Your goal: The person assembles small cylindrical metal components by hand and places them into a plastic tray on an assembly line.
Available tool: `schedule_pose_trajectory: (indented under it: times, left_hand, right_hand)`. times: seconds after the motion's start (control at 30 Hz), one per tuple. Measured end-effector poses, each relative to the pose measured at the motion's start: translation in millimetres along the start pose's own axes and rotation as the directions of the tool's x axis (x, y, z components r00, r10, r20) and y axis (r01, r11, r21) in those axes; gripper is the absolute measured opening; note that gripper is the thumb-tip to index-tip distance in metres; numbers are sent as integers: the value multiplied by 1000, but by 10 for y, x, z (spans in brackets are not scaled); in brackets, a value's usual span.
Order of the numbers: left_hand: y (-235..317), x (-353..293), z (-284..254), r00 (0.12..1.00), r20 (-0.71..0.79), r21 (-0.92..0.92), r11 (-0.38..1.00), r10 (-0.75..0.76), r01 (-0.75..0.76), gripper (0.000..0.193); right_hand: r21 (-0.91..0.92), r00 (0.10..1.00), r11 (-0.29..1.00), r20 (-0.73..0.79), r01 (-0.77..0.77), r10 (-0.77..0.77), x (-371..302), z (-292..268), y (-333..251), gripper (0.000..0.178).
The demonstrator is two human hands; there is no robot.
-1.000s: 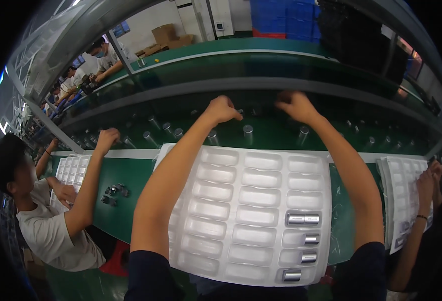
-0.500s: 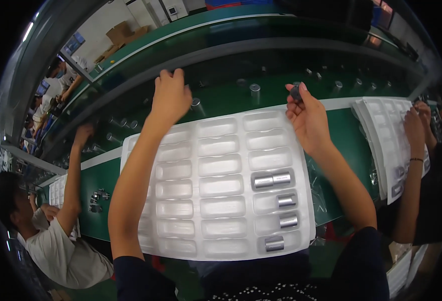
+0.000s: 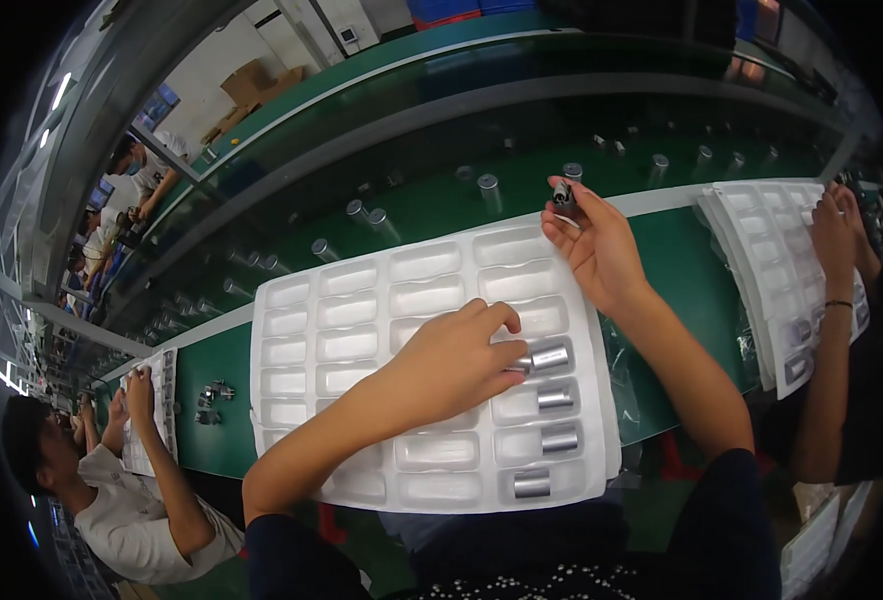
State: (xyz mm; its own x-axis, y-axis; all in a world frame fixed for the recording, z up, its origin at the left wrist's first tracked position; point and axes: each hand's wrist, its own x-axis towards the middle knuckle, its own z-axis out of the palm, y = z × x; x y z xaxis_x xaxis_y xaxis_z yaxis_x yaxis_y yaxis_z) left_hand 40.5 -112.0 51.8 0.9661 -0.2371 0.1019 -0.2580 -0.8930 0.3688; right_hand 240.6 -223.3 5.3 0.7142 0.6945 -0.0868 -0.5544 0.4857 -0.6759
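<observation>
A white moulded tray (image 3: pixel 381 330) of shallow oblong pockets lies before me. My left hand (image 3: pixel 451 365) reaches across it, thumb and fingers closed round a short silver metal cylinder (image 3: pixel 524 363) in a right-column pocket. Touching that one, a second silver cylinder (image 3: pixel 551 358) lies in the same pocket. Nearer me, single cylinders rest in three pockets of that column, among them one (image 3: pixel 559 437). Above the tray's far right corner, my right hand (image 3: pixel 596 240) pinches another metal cylinder (image 3: pixel 563 198), its darker open-looking end showing.
Upright metal cylinders, one of them (image 3: pixel 488 190), stand along the green bench strip beyond the tray. Small dark metal parts (image 3: pixel 213 400) are heaped to the left. At right a co-worker's hands are over stacked white trays (image 3: pixel 761 250); another co-worker (image 3: pixel 141 490) sits at left.
My left hand has come down from above the far bench strip to the pair of cylinders in the tray. My right hand has shifted slightly left, still holding its cylinder.
</observation>
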Motion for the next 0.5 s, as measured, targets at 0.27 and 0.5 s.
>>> schedule_pose_trajectory:
  times: [0.27,0.5]
  left_hand:
    - [-416,71,-78,922,6,-803,548,-386,234,29]
    - [-563,79,97,872,-48,-984,-128,-488,-126,35]
  right_hand:
    - [-322,968,925,212,201,-136,-123,114,16,31]
    - [-431,902,830,393,353,-179,-201,88,83,35]
